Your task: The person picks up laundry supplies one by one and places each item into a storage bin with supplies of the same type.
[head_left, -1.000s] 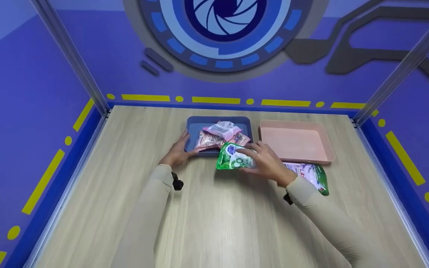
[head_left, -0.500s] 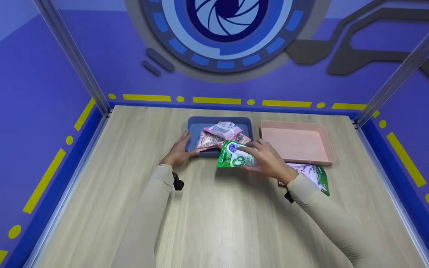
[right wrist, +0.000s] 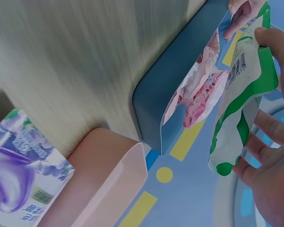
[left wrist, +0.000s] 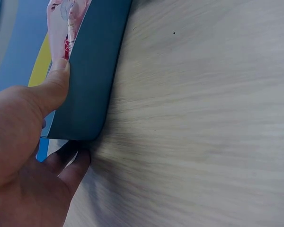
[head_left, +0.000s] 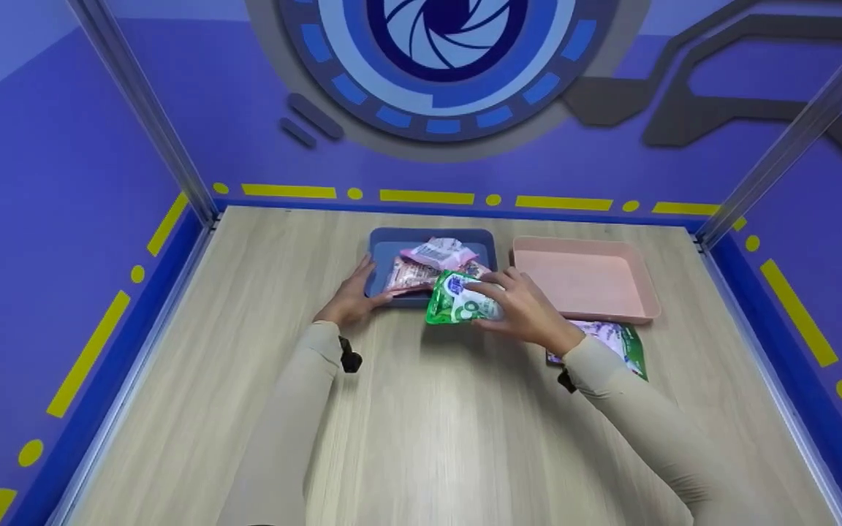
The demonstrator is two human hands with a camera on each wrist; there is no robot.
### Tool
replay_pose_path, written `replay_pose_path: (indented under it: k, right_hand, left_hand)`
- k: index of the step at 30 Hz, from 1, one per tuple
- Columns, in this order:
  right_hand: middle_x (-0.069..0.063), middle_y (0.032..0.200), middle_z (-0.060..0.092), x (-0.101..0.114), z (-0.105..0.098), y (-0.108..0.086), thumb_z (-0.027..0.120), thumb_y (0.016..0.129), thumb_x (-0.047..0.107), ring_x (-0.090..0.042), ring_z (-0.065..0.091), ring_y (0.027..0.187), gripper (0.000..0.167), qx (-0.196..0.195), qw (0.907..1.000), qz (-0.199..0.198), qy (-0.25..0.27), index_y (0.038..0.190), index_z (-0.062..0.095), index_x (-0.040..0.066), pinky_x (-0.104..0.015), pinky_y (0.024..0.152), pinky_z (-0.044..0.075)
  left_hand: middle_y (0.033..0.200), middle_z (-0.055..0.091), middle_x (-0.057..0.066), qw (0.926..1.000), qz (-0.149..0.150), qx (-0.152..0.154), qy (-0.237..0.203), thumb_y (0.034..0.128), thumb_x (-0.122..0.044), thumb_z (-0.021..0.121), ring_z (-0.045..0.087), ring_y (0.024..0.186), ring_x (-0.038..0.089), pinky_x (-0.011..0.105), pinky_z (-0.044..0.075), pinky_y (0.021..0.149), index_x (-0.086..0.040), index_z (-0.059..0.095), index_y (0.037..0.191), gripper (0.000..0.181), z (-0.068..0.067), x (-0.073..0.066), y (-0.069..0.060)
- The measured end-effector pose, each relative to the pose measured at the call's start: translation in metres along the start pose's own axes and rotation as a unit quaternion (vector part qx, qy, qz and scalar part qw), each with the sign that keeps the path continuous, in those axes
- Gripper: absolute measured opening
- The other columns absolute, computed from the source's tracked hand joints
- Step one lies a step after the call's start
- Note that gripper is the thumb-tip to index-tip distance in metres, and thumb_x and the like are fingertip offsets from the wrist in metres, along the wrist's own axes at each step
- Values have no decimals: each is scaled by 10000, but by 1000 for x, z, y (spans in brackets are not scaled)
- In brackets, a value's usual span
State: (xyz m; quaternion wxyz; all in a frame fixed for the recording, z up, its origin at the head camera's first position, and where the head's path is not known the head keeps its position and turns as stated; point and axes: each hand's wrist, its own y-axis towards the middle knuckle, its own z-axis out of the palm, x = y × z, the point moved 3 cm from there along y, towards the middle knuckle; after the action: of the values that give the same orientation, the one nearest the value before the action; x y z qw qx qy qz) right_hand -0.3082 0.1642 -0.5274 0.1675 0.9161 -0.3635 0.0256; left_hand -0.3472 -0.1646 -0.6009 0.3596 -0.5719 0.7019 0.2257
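My right hand (head_left: 527,310) pinches a green-and-white pouch (head_left: 457,299) between thumb and fingers. The pouch hangs above the front edge of the blue tray (head_left: 384,252), tilted; its barcoded back (right wrist: 237,71) shows in the right wrist view. Inside that tray lie several pink packets (head_left: 439,254), piled on one another and partly hidden by the pouch. My left hand (head_left: 349,298) touches the tray's front left corner, fingers straight along its left side. In the left wrist view the thumb (left wrist: 58,80) rests at the front rim.
To the right of the blue tray stands a pink tray (head_left: 585,281) with nothing in it. A purple-and-green pouch (head_left: 622,343) lies on the wooden table (head_left: 421,431) before it, partly hidden by my right wrist. Blue panels (head_left: 421,175) border the table.
My right hand has moved the green-and-white pouch slightly away from me, further over the blue tray's front edge. The left hand has stayed at the tray's corner.
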Motion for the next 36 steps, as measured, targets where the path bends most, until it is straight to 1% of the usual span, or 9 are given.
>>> replay_pose_path:
  k: [6, 11, 17, 20, 26, 33, 36]
  right_hand:
    - [-152, 1341, 648, 1, -3, 7, 869, 826, 379, -335, 548, 1089, 663, -69, 9997, -182, 132, 1424, 629, 227, -515, 913, 493]
    - [-136, 1317, 655, 0, -3, 12, 834, 851, 431, -323, 550, 1094, 642, -95, 9996, -267, 22, 1423, 630, 222, -506, 926, 490]
    - [-143, 1279, 669, -1, -2, 18, 837, 850, 423, -335, 559, 1084, 641, -183, 9990, -398, -38, 1414, 639, 192, -515, 921, 483]
    - [-142, 1274, 670, -3, -3, 23, 852, 839, 409, -335, 559, 1086, 649, -192, 9992, -342, -63, 1413, 641, 193, -521, 922, 479]
    - [-136, 1320, 655, -5, -5, 33, 833, 858, 422, -352, 557, 1139, 642, 21, 9999, -97, -131, 1428, 626, 213, -549, 973, 458]
    - [-124, 1323, 647, -8, -5, 41, 812, 876, 435, -354, 545, 1164, 636, 146, 9998, -17, -108, 1440, 613, 219, -568, 1007, 445]
    - [-118, 1327, 647, -10, -4, 43, 801, 884, 447, -348, 538, 1159, 632, 133, 9999, -19, -79, 1445, 609, 227, -564, 1003, 449]
  left_hand:
    - [1725, 25, 128, 9999, -91, 18, -40, 1002, -263, 688, 76, 1576, 310, 435, 125, 1273, 17, 203, 1620, 834, -1, -1, -2]
    - [1726, 19, 129, 9999, -127, 33, -106, 1007, -254, 681, 60, 1577, 313, 451, 115, 1273, 2, 206, 1624, 819, -2, -2, -3]
    - [1728, 22, 123, 9997, -182, 34, -131, 1001, -275, 689, 62, 1578, 306, 450, 120, 1273, -12, 197, 1630, 841, -1, -1, -4]
    - [1731, 19, 101, 9996, -244, 13, -128, 1006, -284, 681, 53, 1580, 289, 433, 104, 1275, -31, 177, 1639, 847, -1, -2, -3]
    - [1731, 9, 93, 9997, -203, 10, -149, 1004, -255, 685, 50, 1579, 292, 431, 106, 1275, -23, 142, 1641, 868, -2, -2, -1]
    - [1733, 4, 75, 9996, -253, 11, -154, 1000, -254, 691, 52, 1579, 292, 432, 102, 1276, -31, 142, 1643, 874, -1, -2, -1]
    - [1732, 12, 87, 9997, -220, -13, -134, 998, -247, 694, 61, 1578, 301, 438, 108, 1275, -15, 154, 1637, 868, 0, -1, -2]
